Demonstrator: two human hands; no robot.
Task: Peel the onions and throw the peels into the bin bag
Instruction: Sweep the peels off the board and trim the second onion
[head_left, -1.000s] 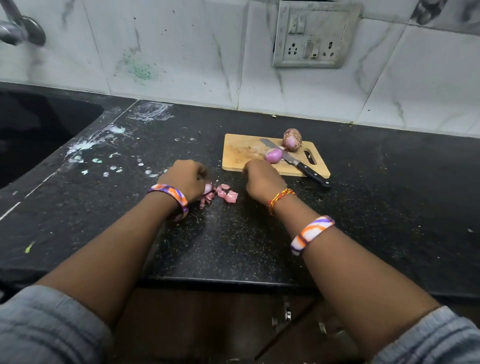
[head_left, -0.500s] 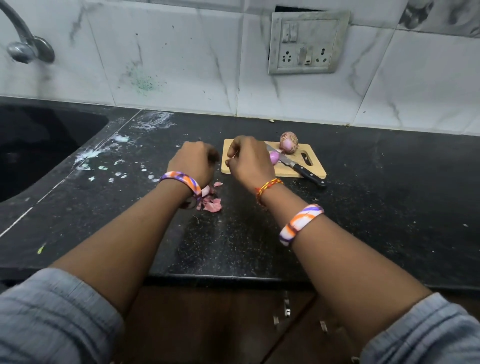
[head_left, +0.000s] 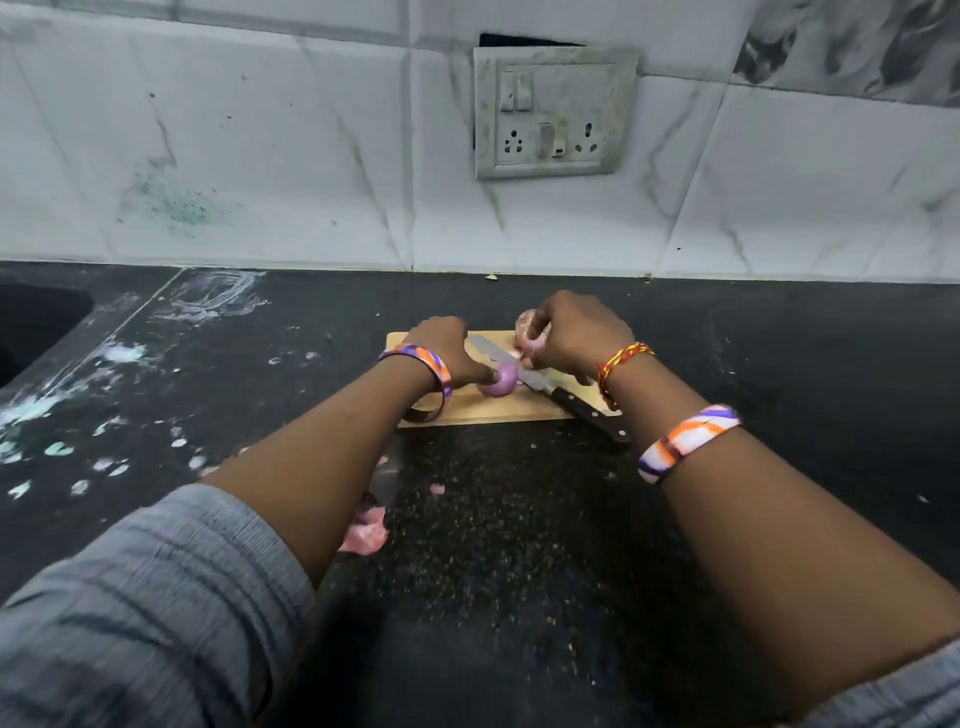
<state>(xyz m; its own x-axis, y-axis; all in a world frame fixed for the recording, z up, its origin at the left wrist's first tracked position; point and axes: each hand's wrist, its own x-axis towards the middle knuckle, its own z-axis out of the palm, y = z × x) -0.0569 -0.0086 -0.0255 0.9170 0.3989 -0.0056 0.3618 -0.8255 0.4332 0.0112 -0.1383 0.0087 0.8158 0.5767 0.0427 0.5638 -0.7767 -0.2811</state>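
Observation:
On the wooden cutting board (head_left: 483, 413) lies a peeled purple onion (head_left: 500, 387) against the blade of a black-handled knife (head_left: 587, 415). My left hand (head_left: 441, 356) hovers over the board's left part with its thumb at the peeled onion; its fingers are hidden behind the back of the hand. At the board's far edge, my right hand (head_left: 576, 338) grips the unpeeled onion (head_left: 529, 332), fingers curled over it. Pink onion peels (head_left: 366, 532) lie on the black counter under my left forearm. No bin bag is in view.
The black counter (head_left: 519, 545) runs to a white tiled wall with a socket plate (head_left: 553, 111). A sink edge (head_left: 31, 322) shows at far left, with white and green smears (head_left: 62, 447) beside it.
Both hands moved from the peel pile forward onto the cutting board. My right hand took hold of the unpeeled onion. The view dipped closer and the peels stayed on the counter.

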